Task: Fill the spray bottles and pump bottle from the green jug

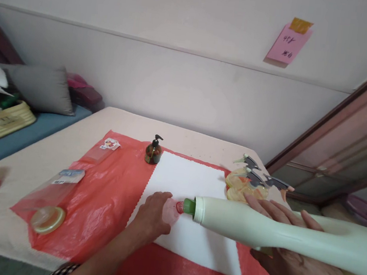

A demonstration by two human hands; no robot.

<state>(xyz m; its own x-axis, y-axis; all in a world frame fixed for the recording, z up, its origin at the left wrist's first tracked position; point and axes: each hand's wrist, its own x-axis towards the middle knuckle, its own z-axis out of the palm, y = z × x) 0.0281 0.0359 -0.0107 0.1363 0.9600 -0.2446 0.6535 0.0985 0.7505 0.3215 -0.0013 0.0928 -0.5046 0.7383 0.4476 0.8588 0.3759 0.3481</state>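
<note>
My left hand (151, 216) is closed around a small clear bottle (170, 212) with a red neck, over a white sheet with a scalloped edge (187, 176). A green funnel-like piece (189, 206) sits between the red neck and the mouth of a large pale green bottle (236, 219). That large bottle lies tilted nearly flat, its mouth toward my left hand. My right hand (293, 255) grips it by its handle side, fingers over the top. Whether liquid flows cannot be seen.
Red plastic film (110, 200) covers much of the table (78, 141). A dark pump bottle (153, 152) stands behind the sheet. Spray bottles (248, 182) lie at right. Clear packages (67, 183) and a round lidded container (47, 219) are at left. A pink note (288, 45) hangs on the wall.
</note>
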